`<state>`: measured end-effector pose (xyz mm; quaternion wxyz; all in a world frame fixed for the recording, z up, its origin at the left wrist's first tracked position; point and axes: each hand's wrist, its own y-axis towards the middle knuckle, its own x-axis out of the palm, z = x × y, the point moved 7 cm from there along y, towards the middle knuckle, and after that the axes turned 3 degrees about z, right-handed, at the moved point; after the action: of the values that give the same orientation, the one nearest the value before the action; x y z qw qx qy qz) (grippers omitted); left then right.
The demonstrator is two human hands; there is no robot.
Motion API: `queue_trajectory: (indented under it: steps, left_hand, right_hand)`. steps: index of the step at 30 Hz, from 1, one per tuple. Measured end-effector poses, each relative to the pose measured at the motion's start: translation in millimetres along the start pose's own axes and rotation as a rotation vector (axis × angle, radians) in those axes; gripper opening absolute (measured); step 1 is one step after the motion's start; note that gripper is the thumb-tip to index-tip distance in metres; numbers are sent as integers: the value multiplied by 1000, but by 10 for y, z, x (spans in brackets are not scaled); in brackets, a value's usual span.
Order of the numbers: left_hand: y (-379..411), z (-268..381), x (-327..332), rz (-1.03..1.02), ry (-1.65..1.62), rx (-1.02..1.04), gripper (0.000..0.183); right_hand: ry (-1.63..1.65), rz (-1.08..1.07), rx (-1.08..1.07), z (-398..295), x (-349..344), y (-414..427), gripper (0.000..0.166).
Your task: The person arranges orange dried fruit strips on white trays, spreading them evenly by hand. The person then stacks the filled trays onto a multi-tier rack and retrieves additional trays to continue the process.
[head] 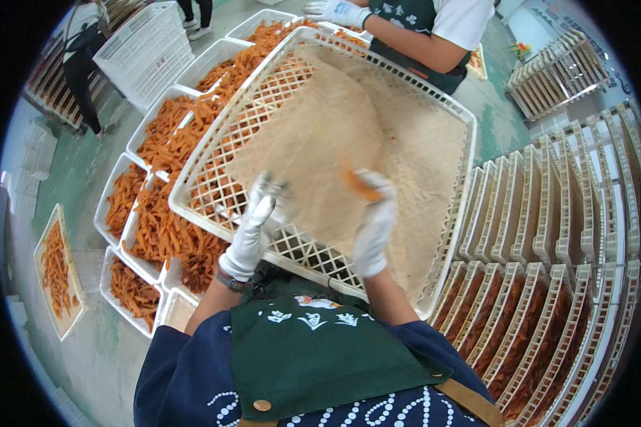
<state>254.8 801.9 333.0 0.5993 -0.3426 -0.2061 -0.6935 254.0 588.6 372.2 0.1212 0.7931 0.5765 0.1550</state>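
A large cream plastic mesh tray lies tilted before me, over tubs of orange food strips. A beige mesh cloth covers most of its lattice, folded over itself at the upper right and leaving the left side bare. My right hand, in a white glove, is over the cloth and holds an orange food strip, blurred by motion. My left hand, also gloved, is at the tray's near left edge. Its thumb is apart from its blurred fingers, and nothing shows in it.
White plastic tubs heaped with orange strips stand left of and behind the tray. To my right, a rack holds several trays, the lower ones filled. A co-worker's gloved hand is beyond the tray. White crates are stacked at far left.
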Motion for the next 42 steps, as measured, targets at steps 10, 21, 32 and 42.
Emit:
queue_trajectory:
  steps: [10, 21, 32, 42]
  left_hand:
    - [-792, 1155, -1429, 913, 241, 522, 40]
    - [-1175, 1744, -2909, 1229, 978, 583, 49]
    - [967, 629, -1150, 717, 2006, 169, 47]
    - [936, 848, -988, 500, 1819, 255, 26]
  right_hand:
    - [-691, -407, -57, -20, 407, -504, 107]
    - [-793, -169, 66, 139, -256, -640, 85]
    - [-1036, -103, 49, 88, -486, -673, 79]
    - [-1392, 207, 171, -23, -1285, -910, 82]
